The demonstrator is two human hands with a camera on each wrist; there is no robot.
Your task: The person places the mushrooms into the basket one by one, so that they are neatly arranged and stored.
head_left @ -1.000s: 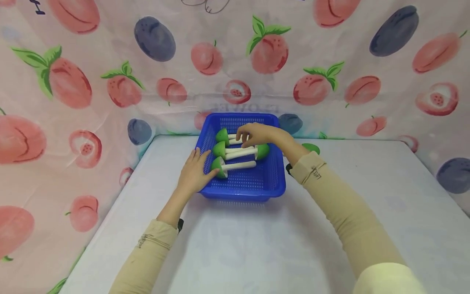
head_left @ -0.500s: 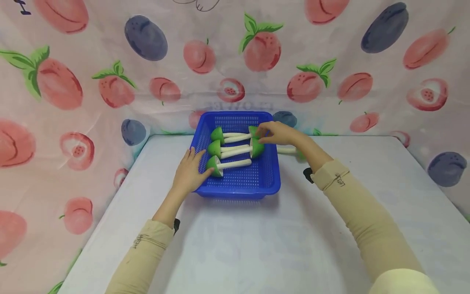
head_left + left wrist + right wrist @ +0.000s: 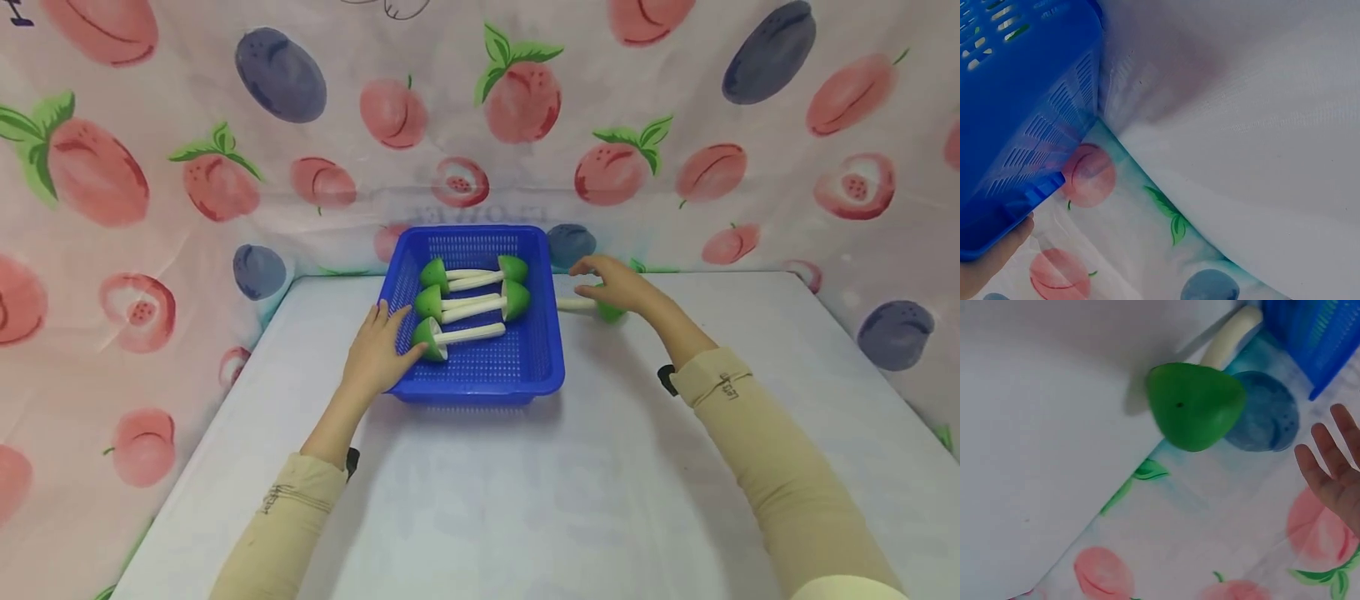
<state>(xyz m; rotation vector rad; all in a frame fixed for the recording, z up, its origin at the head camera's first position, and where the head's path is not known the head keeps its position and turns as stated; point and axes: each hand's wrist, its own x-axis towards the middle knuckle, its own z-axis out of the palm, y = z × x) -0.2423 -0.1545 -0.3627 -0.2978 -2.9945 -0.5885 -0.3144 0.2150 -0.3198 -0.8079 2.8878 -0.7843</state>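
Several toy mushrooms with green caps and white stems lie in a blue basket [image 3: 480,389]. The frontmost mushroom [image 3: 472,333] has its cap at the left, close to my left thumb. My left hand [image 3: 375,354] rests on the basket's left rim with its fingers extended; in the left wrist view a finger [image 3: 1013,244] shows at that rim. To the right of the basket, one more mushroom [image 3: 576,305] lies on the table. My right hand [image 3: 618,283] hovers over it, fingers relaxed and holding nothing. In the right wrist view this mushroom's green cap [image 3: 1194,406] is apart from my fingers.
The white table [image 3: 480,500] extends in front of the basket and to both sides. A fruit-print cloth [image 3: 645,100] hangs right behind the basket and along the left side.
My right hand has moved right, from over the mushrooms in the basket to beyond its right rim. The back-right mushroom's cap it covered now shows. The left hand stays on the rim.
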